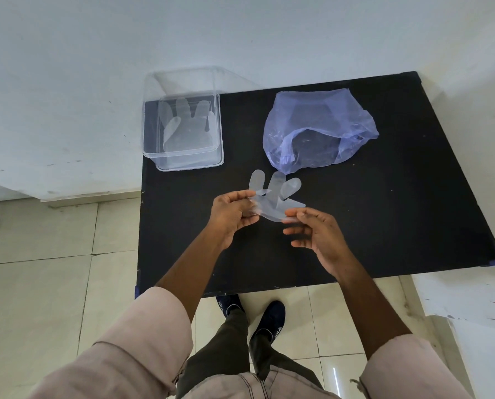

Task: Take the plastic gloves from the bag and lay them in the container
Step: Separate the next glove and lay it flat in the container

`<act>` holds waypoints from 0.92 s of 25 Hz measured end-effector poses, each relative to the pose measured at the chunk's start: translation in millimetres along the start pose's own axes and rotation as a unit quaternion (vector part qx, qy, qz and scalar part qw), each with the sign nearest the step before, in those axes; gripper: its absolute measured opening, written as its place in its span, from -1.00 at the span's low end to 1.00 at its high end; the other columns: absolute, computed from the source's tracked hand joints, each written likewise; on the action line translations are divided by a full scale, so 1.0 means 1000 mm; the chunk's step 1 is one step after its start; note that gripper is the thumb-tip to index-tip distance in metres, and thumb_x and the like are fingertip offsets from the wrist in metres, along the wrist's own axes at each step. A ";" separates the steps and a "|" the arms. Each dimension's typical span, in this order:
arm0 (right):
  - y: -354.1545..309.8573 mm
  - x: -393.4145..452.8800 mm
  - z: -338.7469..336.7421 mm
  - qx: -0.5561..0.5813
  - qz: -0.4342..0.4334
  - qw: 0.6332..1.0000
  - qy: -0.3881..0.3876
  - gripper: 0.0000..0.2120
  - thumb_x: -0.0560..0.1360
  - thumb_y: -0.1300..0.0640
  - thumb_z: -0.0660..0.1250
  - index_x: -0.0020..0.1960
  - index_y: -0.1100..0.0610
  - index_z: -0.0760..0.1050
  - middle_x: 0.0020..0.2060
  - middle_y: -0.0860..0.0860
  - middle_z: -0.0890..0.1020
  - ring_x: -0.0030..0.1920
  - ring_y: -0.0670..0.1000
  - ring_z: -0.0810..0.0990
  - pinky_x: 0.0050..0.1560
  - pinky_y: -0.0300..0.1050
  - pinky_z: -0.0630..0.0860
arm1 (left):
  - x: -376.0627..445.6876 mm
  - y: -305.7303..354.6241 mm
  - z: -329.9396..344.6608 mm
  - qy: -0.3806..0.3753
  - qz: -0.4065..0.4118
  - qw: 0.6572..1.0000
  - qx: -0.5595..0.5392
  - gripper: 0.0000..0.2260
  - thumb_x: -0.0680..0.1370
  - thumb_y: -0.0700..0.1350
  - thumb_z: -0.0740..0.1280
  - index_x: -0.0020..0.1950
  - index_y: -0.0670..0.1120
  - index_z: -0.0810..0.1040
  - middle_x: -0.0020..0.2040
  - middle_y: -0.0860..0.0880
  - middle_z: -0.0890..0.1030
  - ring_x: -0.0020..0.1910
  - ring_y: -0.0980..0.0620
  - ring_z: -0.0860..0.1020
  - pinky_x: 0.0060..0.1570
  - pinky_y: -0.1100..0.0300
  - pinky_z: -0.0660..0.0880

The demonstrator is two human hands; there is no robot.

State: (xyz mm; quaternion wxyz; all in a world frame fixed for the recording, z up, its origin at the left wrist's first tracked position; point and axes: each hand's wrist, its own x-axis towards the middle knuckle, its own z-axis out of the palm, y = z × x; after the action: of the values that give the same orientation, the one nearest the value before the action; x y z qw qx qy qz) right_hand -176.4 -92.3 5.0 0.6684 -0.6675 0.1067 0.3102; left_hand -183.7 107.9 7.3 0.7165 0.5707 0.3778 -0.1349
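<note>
Rolled-up pale sleeves (142,335) sit closest to the lens, bare forearms reaching forward over the black counter (384,226). Floor tiles and dark shoes (269,315) show below the counter's near edge.

Counter holds, largest first: blue bag (321,128) at far centre-right, lying slack, mouth open toward the person. Contents not resolvable through the film; cannot tell whether more gloves remain inside. Clear container (182,131) at far left corner, open, well apart from the bag. One plastic glove (182,125) lies flat inside it, digits pointing away; possibly more than one stacked, cannot tell.

Second glove (272,197) is held above the counter at centre, just in front of the bag's mouth, digits pointing away. Left hand (231,214): fingers pinched on the glove's left edge. Right hand (318,234): thumb and forefinger closed on the cuff corner, remaining fingers spread loose.

Progress estimate: at least one glove placed; one in hand, out of the bag, apparently being flattened. Remaining: carry it left to the container, lay it on the first, check the bag for more.
</note>
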 end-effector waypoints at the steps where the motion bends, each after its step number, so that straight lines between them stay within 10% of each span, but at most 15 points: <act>1: -0.002 0.001 0.000 0.001 -0.011 1.000 0.010 -0.76 0.61 0.16 0.19 0.11 0.14 0.62 -0.01 0.09 0.72 -0.08 0.06 0.68 -0.17 -0.07 0.60 | -0.002 0.000 -0.002 0.008 0.003 0.999 0.035 -0.83 0.60 -0.20 0.28 0.13 -0.09 0.63 0.07 -0.19 0.68 -0.17 -0.04 0.68 -0.21 0.08 0.65; 7: -0.023 0.007 -0.001 -0.016 -0.025 0.999 0.035 -0.81 0.59 0.20 0.23 0.03 0.11 0.64 -0.08 0.06 0.73 -0.12 0.05 0.69 -0.17 -0.11 0.62 | -0.018 -0.012 -0.020 -0.134 0.010 0.986 0.096 -0.62 0.64 0.10 0.02 0.38 0.11 0.45 0.02 -0.20 0.68 -0.20 -0.09 0.66 -0.28 0.06 0.59; 12: -0.035 0.008 -0.002 -0.025 -0.021 0.999 0.039 -0.86 0.54 0.19 0.32 0.04 0.11 0.64 0.00 0.12 0.70 -0.09 0.06 0.68 -0.12 -0.07 0.62 | -0.021 -0.009 -0.020 -0.226 0.051 0.973 -0.003 -0.61 0.50 -0.12 0.20 0.30 -0.09 0.55 0.05 -0.17 0.67 -0.10 -0.07 0.66 -0.19 0.06 0.61; 16: -0.042 0.005 -0.006 -0.080 -0.064 0.994 0.024 -0.69 0.41 0.32 0.45 0.14 0.17 0.60 0.02 0.08 0.69 -0.01 0.03 0.69 -0.17 -0.17 0.62 | -0.025 0.007 -0.013 -0.167 0.138 0.972 0.087 -0.70 0.50 -0.37 0.38 0.18 -0.11 0.63 0.00 -0.13 0.70 -0.12 -0.02 0.70 -0.19 0.11 0.66; 23: -0.081 0.006 0.006 -0.089 -0.146 0.982 0.074 -0.86 0.54 0.19 0.35 0.01 0.24 0.62 -0.17 0.12 0.72 -0.24 -0.03 0.70 -0.20 -0.18 0.65 | -0.048 0.061 0.006 -0.048 0.154 0.981 0.104 -0.76 0.61 -0.02 0.29 -0.05 -0.13 0.67 -0.24 -0.08 0.68 -0.34 0.06 0.64 -0.27 0.16 0.61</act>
State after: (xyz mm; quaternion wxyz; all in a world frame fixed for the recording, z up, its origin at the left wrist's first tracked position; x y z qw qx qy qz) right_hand -128.5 -78.2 69.4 0.6348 -0.7539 0.0292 0.1669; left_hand -175.8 109.5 85.0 0.6827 0.6864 0.2340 -0.0889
